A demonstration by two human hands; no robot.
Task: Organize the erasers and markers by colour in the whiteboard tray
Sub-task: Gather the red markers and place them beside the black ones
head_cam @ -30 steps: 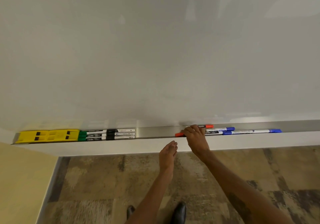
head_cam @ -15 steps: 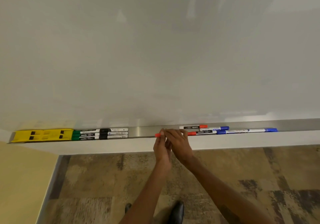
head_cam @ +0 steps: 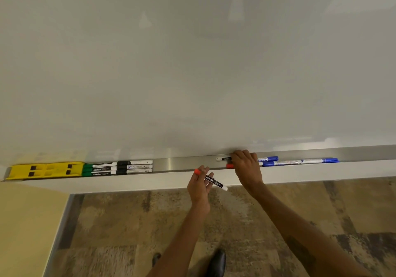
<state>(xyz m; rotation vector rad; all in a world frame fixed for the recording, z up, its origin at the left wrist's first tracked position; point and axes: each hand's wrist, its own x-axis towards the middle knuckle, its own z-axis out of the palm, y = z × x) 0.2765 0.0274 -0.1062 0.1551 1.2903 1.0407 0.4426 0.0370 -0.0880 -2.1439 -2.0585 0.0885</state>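
1. Yellow erasers [head_cam: 45, 170]: they lie at the far left end of the tray [head_cam: 182, 164], set end to end against the tray's left wall.
2. Green markers [head_cam: 100, 169]: three lie stacked front to back, caps touching the erasers' right edge, barrels pointing right.
3. Black-capped markers [head_cam: 137, 167]: three lie in line with the green ones, just to their right; whether the two sets touch cannot be told.
4. Bare tray: a stretch of metal lies between the black-capped set and the hands.
5. Left hand [head_cam: 200, 187]: it is held in front of the tray's lip, closed loosely on a red marker [head_cam: 211, 179]. The red cap points up and left; the white end sticks out down and right past the fingers.
6. Right hand [head_cam: 246, 166]: it reaches into the tray, fingers curled down over two more red markers [head_cam: 224, 159]. One white barrel end and one red cap [head_cam: 229, 166] show at the hand's left edge. Whether the fingers grasp them or only rest on them cannot be told.
7. Blue markers [head_cam: 297, 161]: several lie in the tray just right of the right hand, some end to end, running on to the right.
8. Whiteboard [head_cam: 192, 62]: blank, above the tray.
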